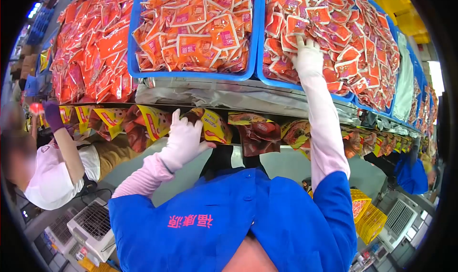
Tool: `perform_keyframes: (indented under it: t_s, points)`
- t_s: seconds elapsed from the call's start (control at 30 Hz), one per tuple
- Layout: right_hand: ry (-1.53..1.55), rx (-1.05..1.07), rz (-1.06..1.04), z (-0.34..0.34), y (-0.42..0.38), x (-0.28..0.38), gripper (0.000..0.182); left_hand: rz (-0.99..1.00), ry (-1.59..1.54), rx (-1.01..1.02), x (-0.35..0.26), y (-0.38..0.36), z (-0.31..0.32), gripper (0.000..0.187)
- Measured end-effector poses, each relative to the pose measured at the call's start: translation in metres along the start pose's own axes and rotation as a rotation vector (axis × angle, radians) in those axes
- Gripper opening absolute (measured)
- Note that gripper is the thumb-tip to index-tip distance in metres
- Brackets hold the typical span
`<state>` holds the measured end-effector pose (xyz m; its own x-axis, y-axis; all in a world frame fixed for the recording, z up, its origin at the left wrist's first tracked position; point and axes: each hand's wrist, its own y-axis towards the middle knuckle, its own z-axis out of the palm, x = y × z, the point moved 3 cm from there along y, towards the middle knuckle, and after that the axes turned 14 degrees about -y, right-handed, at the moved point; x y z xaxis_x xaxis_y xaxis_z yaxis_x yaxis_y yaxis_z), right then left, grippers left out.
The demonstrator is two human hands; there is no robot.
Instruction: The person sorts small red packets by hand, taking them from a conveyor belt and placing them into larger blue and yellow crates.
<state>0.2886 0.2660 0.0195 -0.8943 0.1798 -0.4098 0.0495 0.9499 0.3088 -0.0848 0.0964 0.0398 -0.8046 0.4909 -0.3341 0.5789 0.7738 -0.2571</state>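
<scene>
My left hand [183,141], in a white glove, is at the row of yellow and red bags. Its fingers are spread, with fingertips beside an upright yellow bag [213,125]. My right hand [307,57], also gloved in white, reaches into the right blue crate [281,82] of small red sachets [346,52]. Its fingers rest apart on top of the sachets, and no sachet is visibly gripped. A brown-red bag [260,133] hangs in the row between my two arms.
A middle blue crate [193,75] holds orange sachets, and a heap of red sachets [95,52] lies at the left. A co-worker [62,172] in white stands at the left, a purple-gloved hand raised. Yellow crates [371,223] sit at the lower right.
</scene>
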Motion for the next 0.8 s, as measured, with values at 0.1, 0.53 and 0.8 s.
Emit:
perform_keyframes:
  t_s: [0.1, 0.53, 0.8]
  points:
    - [0.101, 0.07, -0.081, 0.031, 0.022, 0.002, 0.028, -0.129, -0.21, -0.138, -0.001, 0.017, 0.032, 0.032]
    - [1.545, 0.537, 0.38, -0.007, -0.003, -0.022, 0.051, 0.13, -0.276, -0.765, 0.003, 0.142, -0.084, 0.039]
    - [1.932, 0.573, 0.243, -0.098, -0.076, -0.005, 0.061, 0.2, -0.546, -1.005, 0.026, 0.17, -0.074, 0.009]
